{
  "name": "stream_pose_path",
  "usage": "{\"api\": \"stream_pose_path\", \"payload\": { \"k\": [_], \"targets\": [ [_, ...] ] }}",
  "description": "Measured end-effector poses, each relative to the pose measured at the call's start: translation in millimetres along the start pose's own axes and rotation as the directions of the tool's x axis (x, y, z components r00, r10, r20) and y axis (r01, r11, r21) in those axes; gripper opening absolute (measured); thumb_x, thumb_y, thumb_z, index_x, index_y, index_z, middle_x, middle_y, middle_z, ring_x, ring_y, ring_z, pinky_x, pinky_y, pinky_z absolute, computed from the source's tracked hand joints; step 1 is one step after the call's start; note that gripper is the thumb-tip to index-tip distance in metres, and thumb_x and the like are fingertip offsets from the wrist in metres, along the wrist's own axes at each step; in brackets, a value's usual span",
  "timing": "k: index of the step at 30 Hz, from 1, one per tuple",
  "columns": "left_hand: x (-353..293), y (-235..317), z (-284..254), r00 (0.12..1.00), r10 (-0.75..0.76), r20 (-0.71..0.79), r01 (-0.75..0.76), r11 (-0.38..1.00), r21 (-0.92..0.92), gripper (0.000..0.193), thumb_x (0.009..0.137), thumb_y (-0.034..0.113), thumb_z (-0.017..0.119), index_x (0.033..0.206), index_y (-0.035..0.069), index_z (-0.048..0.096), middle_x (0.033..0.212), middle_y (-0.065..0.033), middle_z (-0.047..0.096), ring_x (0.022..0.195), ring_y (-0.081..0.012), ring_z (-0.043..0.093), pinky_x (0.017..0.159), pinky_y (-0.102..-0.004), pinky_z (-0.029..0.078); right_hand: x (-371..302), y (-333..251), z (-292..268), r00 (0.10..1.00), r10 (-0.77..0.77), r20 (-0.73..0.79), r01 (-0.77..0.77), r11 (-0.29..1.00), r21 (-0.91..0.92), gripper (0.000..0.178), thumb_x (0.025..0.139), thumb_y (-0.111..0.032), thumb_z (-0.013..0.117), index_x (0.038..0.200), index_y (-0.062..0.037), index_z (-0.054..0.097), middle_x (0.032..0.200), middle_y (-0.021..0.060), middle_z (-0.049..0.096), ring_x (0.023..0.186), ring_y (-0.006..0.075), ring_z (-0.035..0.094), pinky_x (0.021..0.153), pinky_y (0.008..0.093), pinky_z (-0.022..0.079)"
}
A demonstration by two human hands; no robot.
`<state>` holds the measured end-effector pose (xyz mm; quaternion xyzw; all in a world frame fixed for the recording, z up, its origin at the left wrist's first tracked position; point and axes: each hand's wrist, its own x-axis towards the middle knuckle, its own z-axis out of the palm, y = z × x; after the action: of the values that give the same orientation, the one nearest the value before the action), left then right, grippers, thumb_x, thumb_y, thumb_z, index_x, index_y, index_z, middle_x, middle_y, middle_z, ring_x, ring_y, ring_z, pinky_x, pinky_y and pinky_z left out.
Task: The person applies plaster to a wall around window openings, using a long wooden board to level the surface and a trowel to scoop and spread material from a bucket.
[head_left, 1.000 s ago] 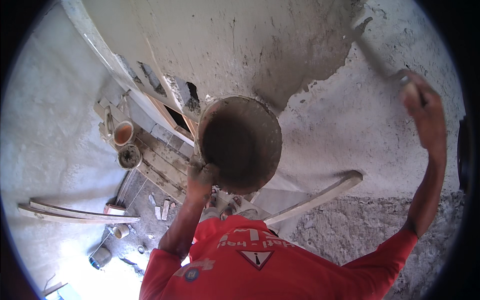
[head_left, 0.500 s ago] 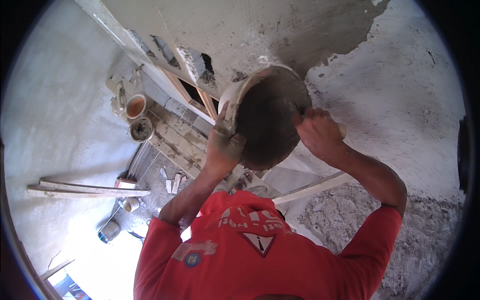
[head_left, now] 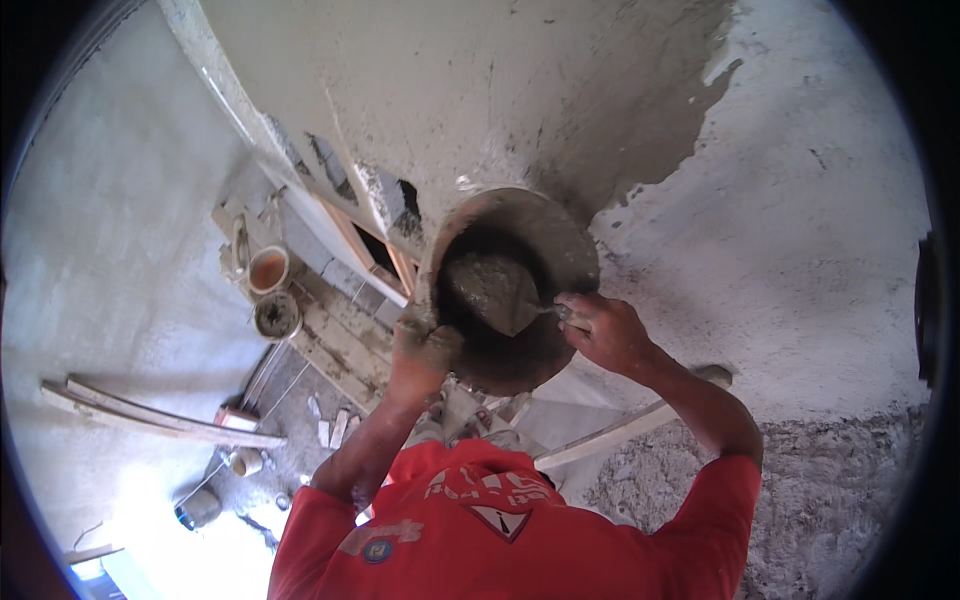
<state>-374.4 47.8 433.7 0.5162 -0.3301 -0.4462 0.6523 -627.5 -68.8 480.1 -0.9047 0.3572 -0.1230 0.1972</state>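
Observation:
A round bucket [head_left: 562, 222] with mortar-smeared walls is held up in front of my chest, its mouth tipped toward me. My left hand [head_left: 420, 358] grips its near left rim, thumb over the edge. At the right side of the mouth, my right hand [head_left: 612, 338] is closed round the handle of a trowel [head_left: 522, 312]. The trowel's blade reaches inside the bucket and bears a lump of wet grey mortar [head_left: 488, 282]. The bucket's bottom is dark and partly hidden by the blade.
Ahead rises a partly plastered wall [head_left: 590, 90]. Planks [head_left: 340, 340] lie below to the left, with an orange-lined pail [head_left: 268, 270] and a mortar pail [head_left: 277, 316] at their far end. A wooden beam [head_left: 610, 432] slants under my right arm. Long boards [head_left: 160, 418] stand at left.
The bucket and both hands have come lower and slightly left. The trowel's blade, hard to see in the dark bucket before, now shows with mortar on it.

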Motion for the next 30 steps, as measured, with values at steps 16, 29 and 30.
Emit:
{"api": "stream_pose_path", "payload": {
  "k": [16,29,30],
  "targets": [
    [-9.6,29.5,-9.2,0.982,-0.163,-0.097,0.150,0.980,-0.130,0.007,0.078,-0.001,0.057,0.081,0.005,0.057,0.064,0.0024,0.053,0.052,-0.0077,0.049,0.046,-0.0236,0.035,5.0,-102.6,-237.8,0.986,-0.165,-0.012,0.161,0.976,-0.144,0.022,0.075,-0.015,0.072,0.090,-0.0013,0.064,0.080,0.0114,0.067,0.065,0.0179,0.064,0.060,0.0323,0.052],
    [-7.4,-1.5,-2.7,0.992,-0.122,-0.027,0.119,0.988,-0.099,0.011,0.079,0.002,0.055,0.068,0.005,0.056,0.060,0.0000,0.053,0.050,-0.0090,0.050,0.043,-0.0249,0.035,1.3,-90.2,-327.8,0.726,0.028,-0.687,-0.411,0.819,-0.400,0.053,0.089,-0.044,0.058,0.121,-0.0028,0.062,0.091,0.0107,0.064,0.081,0.0202,0.061,0.073,0.0329,0.051],
    [-8.3,-2.3,-2.2,0.994,-0.106,-0.014,0.104,0.988,-0.112,0.004,0.079,0.002,0.054,0.080,0.004,0.057,0.064,0.0003,0.055,0.054,-0.0076,0.050,0.045,-0.0241,0.036,1.9,-89.9,-318.1,0.772,0.050,-0.633,-0.380,0.835,-0.397,0.053,0.089,-0.045,0.058,0.121,-0.0031,0.062,0.092,0.0114,0.064,0.082,0.0202,0.061,0.074,0.0331,0.051]
  ]
}}
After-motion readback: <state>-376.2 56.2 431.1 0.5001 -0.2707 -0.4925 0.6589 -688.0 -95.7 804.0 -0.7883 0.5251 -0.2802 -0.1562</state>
